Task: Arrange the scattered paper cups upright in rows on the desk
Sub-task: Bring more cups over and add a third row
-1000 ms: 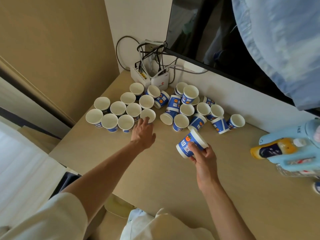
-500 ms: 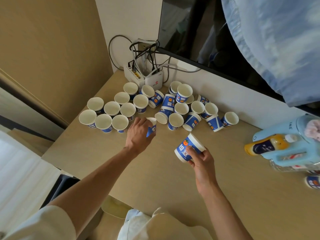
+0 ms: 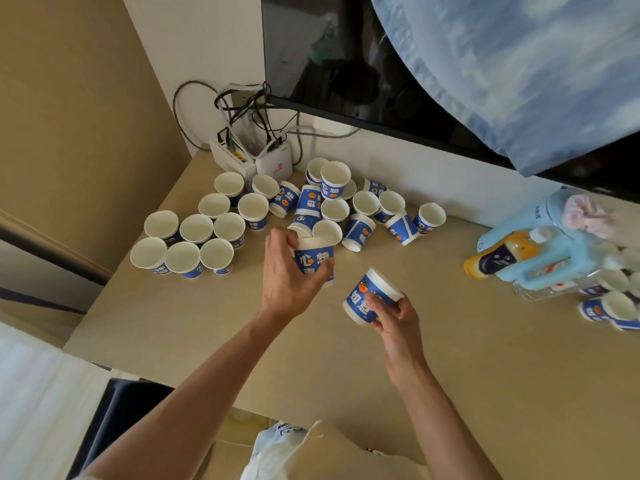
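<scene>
Blue-and-white paper cups cover the back of the beige desk (image 3: 221, 323). Several stand upright in rows (image 3: 194, 233) at the left. A jumbled heap of cups (image 3: 346, 209), some lying on their sides, sits against the wall. My left hand (image 3: 287, 271) grips one upright cup (image 3: 315, 259) just in front of the heap, lifted off the desk. My right hand (image 3: 391, 313) holds a second cup (image 3: 369, 296) tilted on its side, above the desk's middle.
A router and white box with tangled cables (image 3: 252, 157) stand at the back left corner. A dark screen (image 3: 363, 64) hangs above. At the right lie a light-blue jug and an orange bottle (image 3: 526, 258), with more cups (image 3: 602, 306) near the right edge.
My left hand took a cup from beside the upright rows and has lifted it back toward me. My right hand has kept its tilted cup, nearly still.
</scene>
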Motion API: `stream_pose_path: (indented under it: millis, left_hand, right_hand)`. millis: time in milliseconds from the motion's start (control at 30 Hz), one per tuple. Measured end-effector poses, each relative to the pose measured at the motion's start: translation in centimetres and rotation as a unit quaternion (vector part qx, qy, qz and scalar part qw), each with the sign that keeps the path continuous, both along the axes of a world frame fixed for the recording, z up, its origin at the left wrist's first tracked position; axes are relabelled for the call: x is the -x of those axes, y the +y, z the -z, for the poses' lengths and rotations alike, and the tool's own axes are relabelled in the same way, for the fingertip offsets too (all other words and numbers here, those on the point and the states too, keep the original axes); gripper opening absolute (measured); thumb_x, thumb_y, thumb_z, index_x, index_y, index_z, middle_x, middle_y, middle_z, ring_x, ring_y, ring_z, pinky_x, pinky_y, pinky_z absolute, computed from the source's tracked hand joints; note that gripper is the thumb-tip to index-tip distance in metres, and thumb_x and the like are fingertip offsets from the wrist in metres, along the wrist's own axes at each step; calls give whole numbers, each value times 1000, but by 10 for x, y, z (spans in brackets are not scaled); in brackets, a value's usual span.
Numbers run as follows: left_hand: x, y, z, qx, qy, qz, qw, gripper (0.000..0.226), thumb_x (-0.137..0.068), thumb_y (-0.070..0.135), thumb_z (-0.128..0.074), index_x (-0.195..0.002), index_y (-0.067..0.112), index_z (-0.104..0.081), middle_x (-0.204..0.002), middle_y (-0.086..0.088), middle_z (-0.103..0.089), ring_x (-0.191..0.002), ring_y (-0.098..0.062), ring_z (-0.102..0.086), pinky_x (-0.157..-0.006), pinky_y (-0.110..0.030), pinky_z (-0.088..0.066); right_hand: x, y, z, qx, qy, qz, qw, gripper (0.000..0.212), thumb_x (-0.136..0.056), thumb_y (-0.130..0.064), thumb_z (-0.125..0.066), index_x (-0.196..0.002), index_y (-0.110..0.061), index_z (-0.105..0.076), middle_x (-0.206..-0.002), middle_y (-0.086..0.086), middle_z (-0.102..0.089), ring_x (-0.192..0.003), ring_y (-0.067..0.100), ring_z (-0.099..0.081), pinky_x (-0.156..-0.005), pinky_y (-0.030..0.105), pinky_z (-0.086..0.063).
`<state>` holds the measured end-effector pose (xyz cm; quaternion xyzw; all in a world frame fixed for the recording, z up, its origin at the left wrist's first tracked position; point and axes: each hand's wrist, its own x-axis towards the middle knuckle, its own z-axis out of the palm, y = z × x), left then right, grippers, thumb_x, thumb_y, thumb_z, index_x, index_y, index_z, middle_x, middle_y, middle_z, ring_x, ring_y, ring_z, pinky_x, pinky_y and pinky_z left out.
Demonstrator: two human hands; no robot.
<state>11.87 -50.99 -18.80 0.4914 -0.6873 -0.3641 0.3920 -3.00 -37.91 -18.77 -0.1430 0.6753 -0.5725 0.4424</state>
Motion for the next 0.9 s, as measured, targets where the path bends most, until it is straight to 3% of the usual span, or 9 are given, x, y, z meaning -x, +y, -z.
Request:
stream_pose_path:
  millis: [67, 200, 300, 400, 467, 567, 733, 800, 900]
  left_hand:
    - [8, 6, -6, -31, 32, 32, 998, 56, -72, 40, -77, -104, 22, -35, -104, -4, -51, -91, -22, -59, -69, -36, -57]
    - [27, 29, -22, -75, 112, 60, 989, 55, -73, 16, -72, -117, 17, -38, -117, -1, -49, -102, 0, -55, -72, -19, -56]
    - [42, 49, -25, -107, 153, 74, 980, 72, -73, 9, -69, -136, 20, -36, -130, 0, -46, -109, -11, -58, -75, -20, -55]
    - [61, 74, -29, -173, 180, 93, 964, 83, -81, -2, -69, -149, 24, -30, -131, -1, -55, -98, -4, -66, -78, -24, -59]
    - [76, 96, -33, -225, 182, 106, 951, 81, -88, -10, -67, -151, 26, -31, -120, -7, -64, -82, -1, -69, -73, -25, -61]
    - [104, 136, -38, -274, 183, 143, 933, 76, -86, -4, -74, -148, 25, -39, -106, -16, -69, -72, -3, -70, -64, -22, -59]
    - [156, 215, -47, -264, 158, 233, 922, 93, -55, 33, -88, -140, 26, -50, -109, 1, -74, -93, -9, -73, -76, -26, -60]
    - [180, 253, -53, -251, 157, 255, 921, 89, -57, 29, -89, -138, 27, -51, -113, 5, -74, -100, -6, -72, -80, -22, -58]
    - [212, 301, -58, -213, 151, 267, 928, 64, -66, 16, -83, -125, 29, -61, -107, 11, -76, -98, -6, -71, -80, -20, -55]
  right_hand:
    - [7, 11, -3, 6, 0, 19, 1000, 57, -66, -35, -83, -115, -12, -66, -105, 4, -77, -99, 20, -73, -96, 44, -57]
    - [21, 34, -11, 20, -5, 50, 999, 70, -59, -46, -82, -119, -13, -65, -109, 5, -76, -104, 23, -72, -97, 46, -56]
    - [32, 57, -16, 32, -19, 57, 998, 71, -59, -45, -82, -120, -12, -64, -108, 3, -76, -101, 19, -73, -93, 40, -56]
    - [50, 91, -18, 46, -36, 81, 995, 63, -67, -38, -82, -121, -11, -63, -110, 7, -75, -103, 21, -73, -88, 34, -55]
    - [64, 118, -19, 52, -39, 102, 993, 64, -67, -38, -82, -121, -11, -63, -112, 9, -74, -105, 22, -72, -88, 34, -56]
    - [88, 162, -23, 60, -33, 138, 988, 76, -58, -46, -84, -122, -10, -62, -113, 8, -74, -106, 23, -72, -87, 36, -57]
    - [131, 241, -31, 73, 10, 192, 979, 75, -54, -41, -85, -120, -12, -64, -113, 8, -75, -105, 24, -72, -90, 41, -59]
    - [148, 276, -36, 77, 18, 213, 974, 70, -56, -34, -86, -119, -15, -63, -114, 6, -74, -101, 16, -73, -83, 31, -59]
    - [169, 320, -42, 88, 27, 238, 967, 60, -62, -23, -81, -119, -17, -62, -114, 2, -74, -96, 8, -73, -73, 19, -56]
